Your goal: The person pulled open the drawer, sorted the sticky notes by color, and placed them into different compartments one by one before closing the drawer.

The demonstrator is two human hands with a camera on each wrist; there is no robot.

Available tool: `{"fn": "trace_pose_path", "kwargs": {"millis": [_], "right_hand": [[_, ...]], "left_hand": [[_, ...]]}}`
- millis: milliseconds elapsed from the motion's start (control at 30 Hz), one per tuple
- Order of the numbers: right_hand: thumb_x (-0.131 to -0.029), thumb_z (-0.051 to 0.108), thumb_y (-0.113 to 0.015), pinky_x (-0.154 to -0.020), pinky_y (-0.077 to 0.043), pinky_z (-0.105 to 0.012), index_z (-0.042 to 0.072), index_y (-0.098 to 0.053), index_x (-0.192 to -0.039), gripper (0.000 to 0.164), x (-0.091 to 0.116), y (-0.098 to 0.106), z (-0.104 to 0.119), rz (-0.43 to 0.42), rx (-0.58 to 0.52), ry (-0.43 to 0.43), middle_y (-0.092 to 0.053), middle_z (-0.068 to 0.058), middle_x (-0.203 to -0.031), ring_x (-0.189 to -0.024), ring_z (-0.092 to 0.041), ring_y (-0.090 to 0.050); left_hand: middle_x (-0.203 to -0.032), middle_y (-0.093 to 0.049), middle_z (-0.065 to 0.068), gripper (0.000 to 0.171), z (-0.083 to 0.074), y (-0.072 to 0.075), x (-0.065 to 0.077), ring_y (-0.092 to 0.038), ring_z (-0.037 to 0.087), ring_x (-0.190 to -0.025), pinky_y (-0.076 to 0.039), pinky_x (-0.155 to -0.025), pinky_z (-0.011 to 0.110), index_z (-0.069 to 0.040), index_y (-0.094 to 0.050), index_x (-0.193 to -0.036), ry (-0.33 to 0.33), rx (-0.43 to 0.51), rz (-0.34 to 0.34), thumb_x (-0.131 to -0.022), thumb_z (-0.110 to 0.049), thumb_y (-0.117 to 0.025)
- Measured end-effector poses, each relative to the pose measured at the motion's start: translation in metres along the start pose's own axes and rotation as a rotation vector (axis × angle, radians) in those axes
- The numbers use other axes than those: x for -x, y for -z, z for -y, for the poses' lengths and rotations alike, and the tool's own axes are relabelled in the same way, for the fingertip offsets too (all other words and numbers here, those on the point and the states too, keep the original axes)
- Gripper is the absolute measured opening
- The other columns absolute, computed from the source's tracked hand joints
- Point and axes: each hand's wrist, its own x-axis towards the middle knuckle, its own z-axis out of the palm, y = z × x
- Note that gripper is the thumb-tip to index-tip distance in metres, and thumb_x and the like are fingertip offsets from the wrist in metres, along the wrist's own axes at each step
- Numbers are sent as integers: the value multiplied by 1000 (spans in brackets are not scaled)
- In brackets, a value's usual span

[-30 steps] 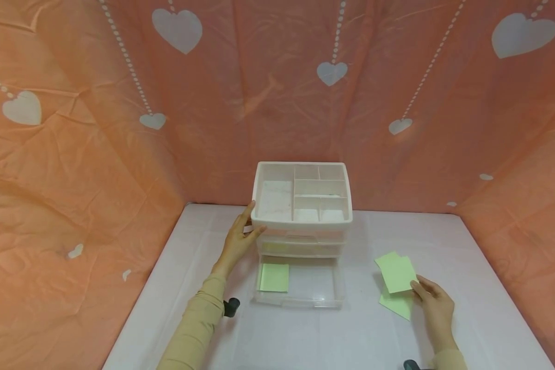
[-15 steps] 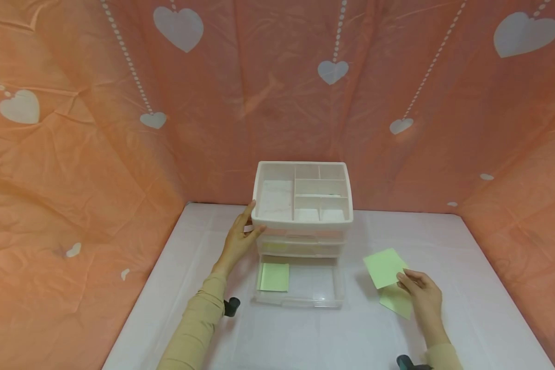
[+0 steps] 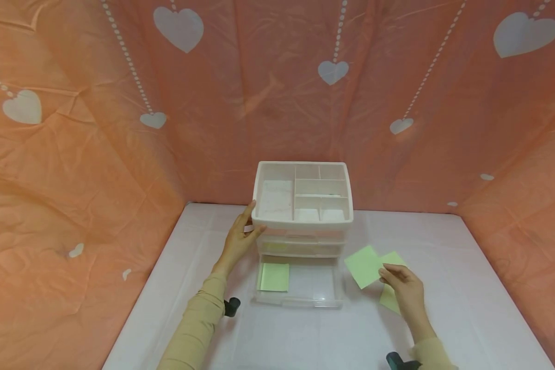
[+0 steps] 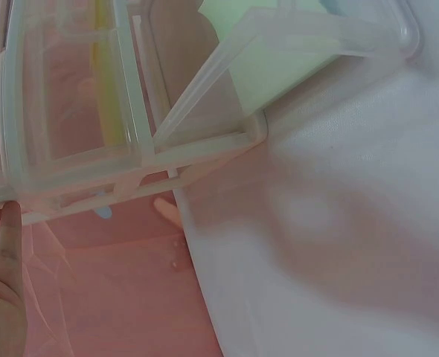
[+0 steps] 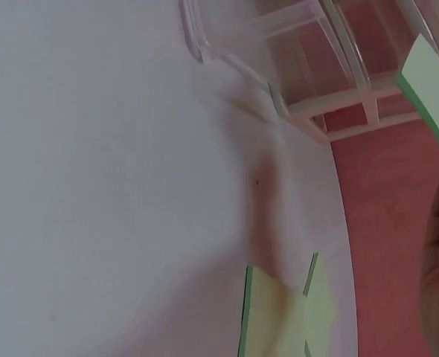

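Note:
A white drawer organizer [image 3: 302, 225] with clear drawers stands on the table. My left hand [image 3: 237, 242] grips its front left corner, the thumb on the front and the other fingers along the side. The lowest drawer [image 3: 314, 302] is pulled out, with a green sticky note pad [image 3: 275, 277] in its left part. My right hand [image 3: 407, 290] pinches another green sticky note pad [image 3: 363, 267] by its corner, raised to the right of that drawer. Two more green pads [image 5: 263, 312] lie on the table beneath the right hand, partly hidden by it in the head view.
The organizer's top tray [image 3: 276, 200] is split into several compartments. Something yellow [image 4: 108, 89] shows inside an upper drawer. Orange cloth [image 3: 287, 113] with pale hearts encloses the white table [image 3: 282, 339] at the back and both sides.
My right hand has carried its green pad leftward toward the open drawer, uncovering another pad on the table. My left hand stays on the organizer's corner.

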Motion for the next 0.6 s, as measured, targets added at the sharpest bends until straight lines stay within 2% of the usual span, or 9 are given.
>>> {"fn": "trace_pose_path", "kwargs": {"millis": [133,267,300,400,500,600], "right_hand": [[-85,14,-68,-72,-54,-14,-2,-64,-103,24,3,-10,11,30,59,-14,-66,18,-80,-71,1,-64],[-85,11,-67,-71,-55,-16,-3,-65,-101,21,0,-19,10,54,43,29,-67,17,-82,-70,-1,-64],[-85,11,-67,-71,-55,-16,-4,-65,-101,22,0,-21,10,59,40,35,-67,17,-82,-70,-1,-64],[-86,11,-67,-71,-55,-17,-5,-64,-101,23,-1,-27,10,82,38,46,-67,17,-84,-71,-1,-64],[-87,12,-65,-73,-55,-16,-10,-61,-106,29,0,-33,12,114,89,38,-65,19,-83,-72,-1,-63],[-88,9,-63,-75,-54,-15,-11,-60,-109,29,0,-38,14,148,135,41,-64,19,-82,-73,-1,-63]], "left_hand": [[-122,-49,22,68,1,-1,-1,-52,35,-113,-52,-92,44,-19,-29,-147,-6,2,-2,-89,-19,-63],[-121,-49,18,68,21,-5,-6,-54,32,-112,-53,-91,43,-28,-29,-147,-23,7,-17,-88,-23,-64],[-122,-49,18,68,21,-5,-6,-53,32,-112,-52,-91,43,-29,-29,-147,-21,8,-16,-88,-24,-64],[-122,-49,18,68,18,-4,-5,-53,32,-113,-53,-91,42,-28,-28,-147,-18,1,-10,-89,-24,-64],[-122,-49,21,68,3,0,0,-52,35,-113,-52,-93,44,-20,-28,-147,-7,10,1,-89,-20,-63],[-121,-49,21,68,3,-1,0,-53,34,-113,-52,-92,44,-19,-28,-147,-18,11,-3,-89,-20,-63]]}}
